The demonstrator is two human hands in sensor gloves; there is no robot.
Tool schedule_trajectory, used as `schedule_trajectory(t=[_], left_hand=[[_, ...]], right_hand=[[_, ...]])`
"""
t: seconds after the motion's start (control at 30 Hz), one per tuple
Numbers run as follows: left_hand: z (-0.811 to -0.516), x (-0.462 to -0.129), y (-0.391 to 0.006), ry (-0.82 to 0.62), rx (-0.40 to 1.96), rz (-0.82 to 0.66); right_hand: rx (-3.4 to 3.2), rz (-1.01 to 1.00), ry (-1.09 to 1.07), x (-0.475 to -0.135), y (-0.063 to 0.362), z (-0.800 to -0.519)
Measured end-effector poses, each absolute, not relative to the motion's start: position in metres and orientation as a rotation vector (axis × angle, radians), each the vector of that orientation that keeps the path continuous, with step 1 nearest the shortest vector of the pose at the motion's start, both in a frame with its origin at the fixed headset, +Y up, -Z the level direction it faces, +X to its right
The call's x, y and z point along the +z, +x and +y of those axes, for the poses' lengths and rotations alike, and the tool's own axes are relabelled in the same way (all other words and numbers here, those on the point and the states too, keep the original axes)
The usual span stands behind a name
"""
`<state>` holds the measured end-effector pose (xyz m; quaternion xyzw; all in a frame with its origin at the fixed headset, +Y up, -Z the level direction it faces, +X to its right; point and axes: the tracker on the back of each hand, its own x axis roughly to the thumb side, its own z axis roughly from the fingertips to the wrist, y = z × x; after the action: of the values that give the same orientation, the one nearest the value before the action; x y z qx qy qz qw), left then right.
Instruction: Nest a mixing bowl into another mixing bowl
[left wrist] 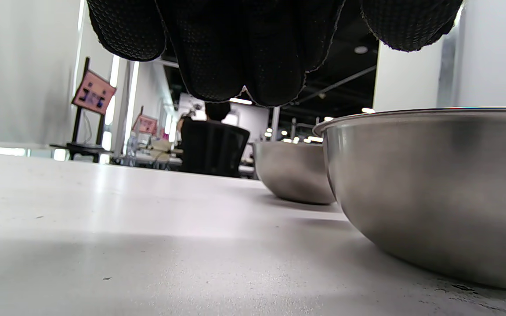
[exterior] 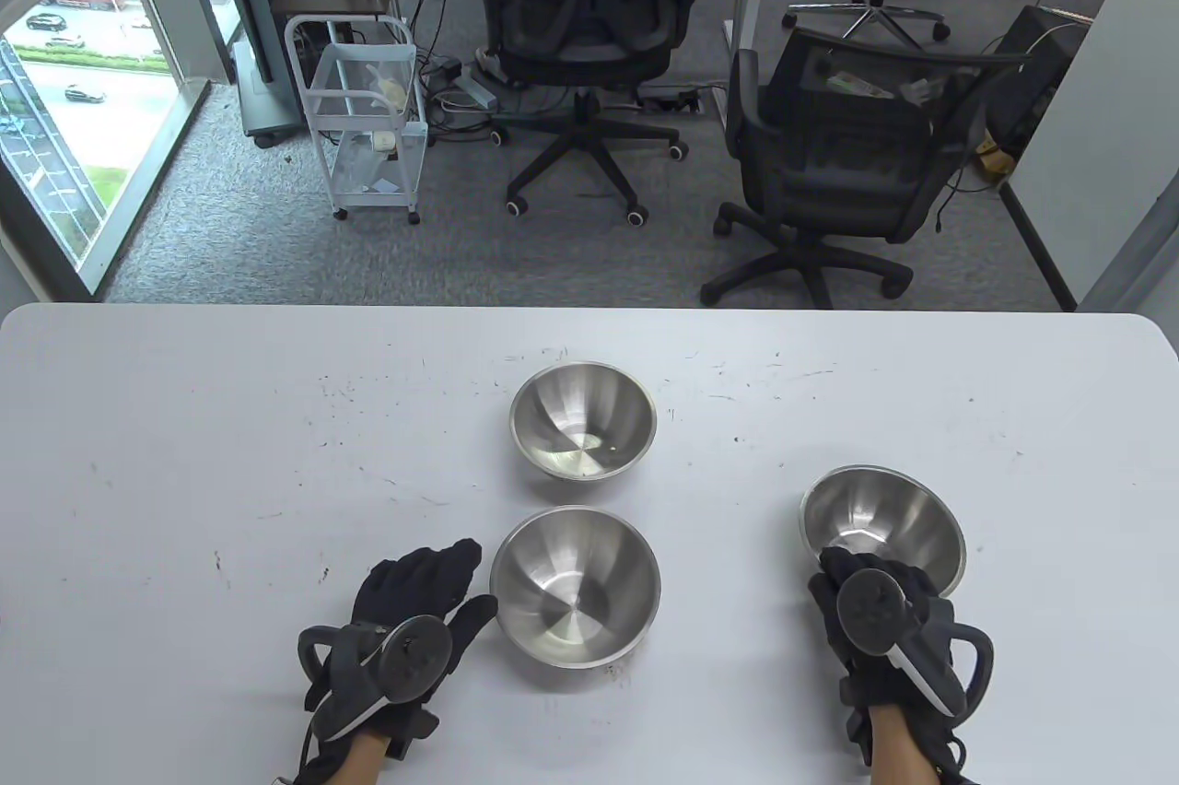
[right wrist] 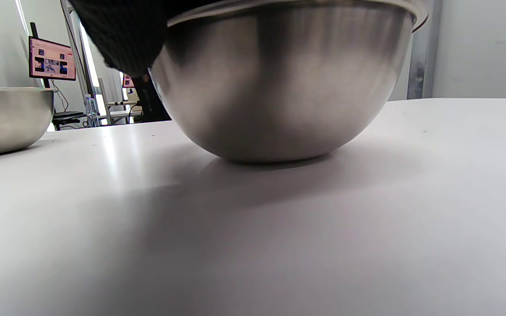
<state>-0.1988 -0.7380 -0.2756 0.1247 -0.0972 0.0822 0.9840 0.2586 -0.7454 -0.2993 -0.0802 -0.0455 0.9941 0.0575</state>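
We see three round brushed-steel bowls on the scuffed white worktop (exterior: 184, 416). Right hand (exterior: 875, 615) fingers grasp the tilted right bowl (exterior: 889, 522) at its near rim. Left hand (exterior: 414, 610) fingers released, flat beside the near bowl (exterior: 576, 587); far bowl (exterior: 583, 421) untouched

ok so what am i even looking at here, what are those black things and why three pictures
Those are a person's two hands in black sensor gloves, each with a tracker strapped on its back. One camera looks down at the white table; the other two sit on the wrists, low by the tabletop. Three steel bowls are there: the far bowl, the near bowl and the right bowl. The right hand grips the right bowl's rim and tilts it. The left hand lies beside the near bowl, holding nothing.
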Motion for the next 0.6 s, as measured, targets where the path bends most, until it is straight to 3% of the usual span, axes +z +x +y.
schedule_trajectory(t=[0.6], left_hand=[[-0.7385, -0.2761, -0.1992, 0.249, 0.171, -0.195]], right_hand=[[3.063, -0.512, -0.263, -0.2966, 0.2482, -0.7404]])
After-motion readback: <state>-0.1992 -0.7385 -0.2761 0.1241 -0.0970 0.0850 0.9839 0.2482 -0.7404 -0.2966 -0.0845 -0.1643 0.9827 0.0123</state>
